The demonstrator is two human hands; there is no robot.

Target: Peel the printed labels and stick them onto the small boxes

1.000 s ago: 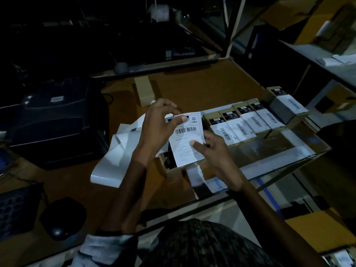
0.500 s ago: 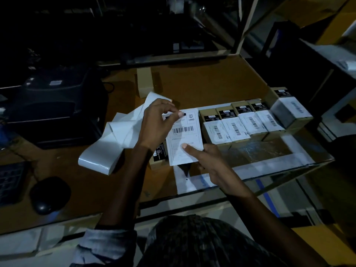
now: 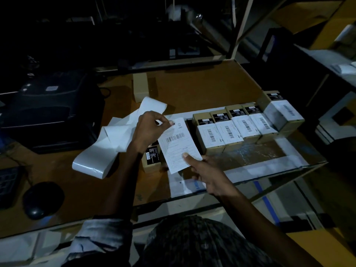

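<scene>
A peeled barcode label (image 3: 178,144) is held above an unlabelled box (image 3: 152,158), pinched at its top corner by the left hand (image 3: 148,130) and at its lower edge by the right hand (image 3: 209,175); placement is judged in hand, squaring and pressing down being required next.

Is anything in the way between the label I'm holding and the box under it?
Nothing visible: the label, pinched by left hand and right hand, hangs right over the unlabelled box.
</scene>
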